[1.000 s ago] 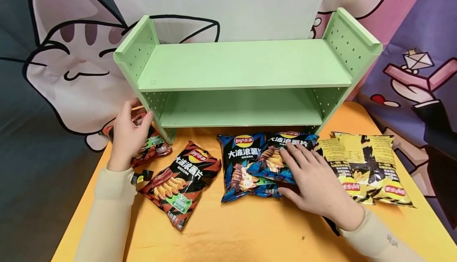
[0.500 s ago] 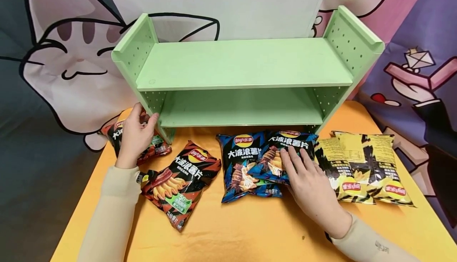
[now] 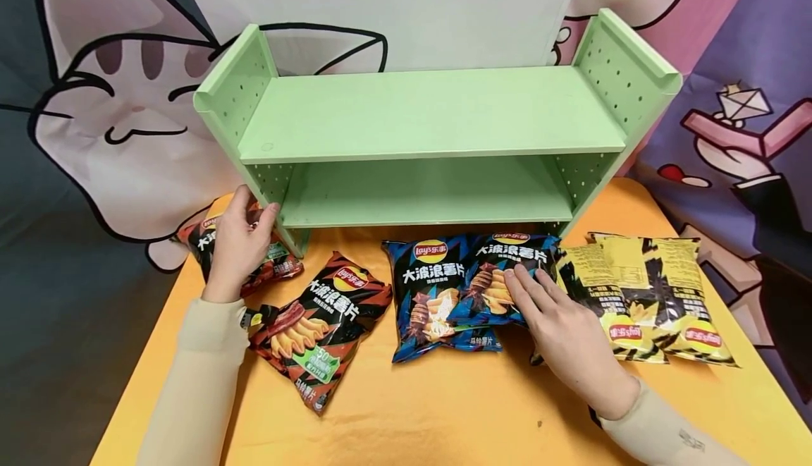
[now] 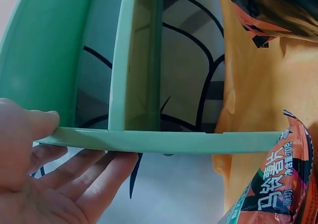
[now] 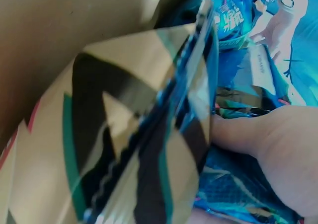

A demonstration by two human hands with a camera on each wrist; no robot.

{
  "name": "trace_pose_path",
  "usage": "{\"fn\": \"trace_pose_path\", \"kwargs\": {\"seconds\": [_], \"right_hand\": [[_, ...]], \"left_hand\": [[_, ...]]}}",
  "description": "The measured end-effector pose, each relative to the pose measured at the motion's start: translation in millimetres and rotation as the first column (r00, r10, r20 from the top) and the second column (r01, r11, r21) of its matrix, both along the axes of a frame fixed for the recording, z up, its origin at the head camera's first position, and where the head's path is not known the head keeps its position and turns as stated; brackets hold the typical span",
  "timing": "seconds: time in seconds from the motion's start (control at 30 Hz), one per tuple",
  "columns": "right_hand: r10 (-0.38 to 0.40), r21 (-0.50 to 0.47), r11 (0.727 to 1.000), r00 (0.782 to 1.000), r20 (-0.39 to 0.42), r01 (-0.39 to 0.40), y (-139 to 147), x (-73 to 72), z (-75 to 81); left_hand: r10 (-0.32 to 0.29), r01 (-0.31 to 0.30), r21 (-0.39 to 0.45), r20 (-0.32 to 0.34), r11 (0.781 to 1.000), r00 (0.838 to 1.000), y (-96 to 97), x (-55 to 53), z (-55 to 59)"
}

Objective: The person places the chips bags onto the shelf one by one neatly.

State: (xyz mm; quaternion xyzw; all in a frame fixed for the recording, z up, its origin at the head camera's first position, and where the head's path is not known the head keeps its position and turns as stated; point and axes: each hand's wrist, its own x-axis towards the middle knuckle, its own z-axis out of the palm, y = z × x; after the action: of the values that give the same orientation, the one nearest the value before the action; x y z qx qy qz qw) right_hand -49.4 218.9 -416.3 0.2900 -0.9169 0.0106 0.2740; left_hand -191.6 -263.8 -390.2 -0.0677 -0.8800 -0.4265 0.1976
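Observation:
My left hand point(image 3: 240, 240) grips the left side panel of a light green shelf unit point(image 3: 431, 113); in the left wrist view the thumb lies on one side of the panel edge point(image 4: 169, 141) and the fingers on the other. Below it, a red Lay's chip bag point(image 3: 279, 263) is partly hidden by the hand. Another red chip bag point(image 3: 320, 339) lies nearer. My right hand point(image 3: 564, 332) rests with straight fingers on a blue chip bag point(image 3: 485, 286), which overlaps another blue chip bag point(image 3: 417, 311). The right thumb is hidden in the head view.
Yellow chip bags point(image 3: 685, 297) lie face down at the right of the orange table point(image 3: 431, 417). A black-and-cream patterned bag point(image 5: 124, 105) sits close under my right wrist. Cartoon-printed cloth point(image 3: 127, 127) stands behind.
My left hand has shifted slightly down along the panel. The right hand's fingers have slid toward me over the upper blue bag, uncovering more of it, and the thumb has gone from view.

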Motion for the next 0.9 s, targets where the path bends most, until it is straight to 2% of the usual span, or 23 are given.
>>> {"fn": "trace_pose_path", "kwargs": {"seconds": [0.3, 0.53, 0.73, 0.9], "right_hand": [[0.054, -0.01, 0.998, 0.996, -0.067, -0.054, 20, 3.0, 9.5], [0.143, -0.139, 0.978, 0.985, -0.1, -0.156, 36, 9.8, 26.0], [0.23, -0.236, 0.937, 0.963, -0.14, -0.257, 39, 20.8, 54.2], [0.287, -0.331, 0.872, 0.925, -0.249, -0.36, 33, 25.9, 78.7]], "left_hand": [[-0.01, 0.01, -0.009, 0.013, 1.0, 1.0, 2.0, 0.3, -2.4], [-0.015, 0.016, -0.015, 0.024, 1.0, 1.0, 1.6, 2.0, -4.7], [-0.019, 0.02, -0.019, 0.047, 1.0, 0.999, 0.3, 2.1, -3.7], [-0.023, 0.024, -0.016, 0.055, 1.0, 0.998, -1.2, 2.4, -1.9]]}}
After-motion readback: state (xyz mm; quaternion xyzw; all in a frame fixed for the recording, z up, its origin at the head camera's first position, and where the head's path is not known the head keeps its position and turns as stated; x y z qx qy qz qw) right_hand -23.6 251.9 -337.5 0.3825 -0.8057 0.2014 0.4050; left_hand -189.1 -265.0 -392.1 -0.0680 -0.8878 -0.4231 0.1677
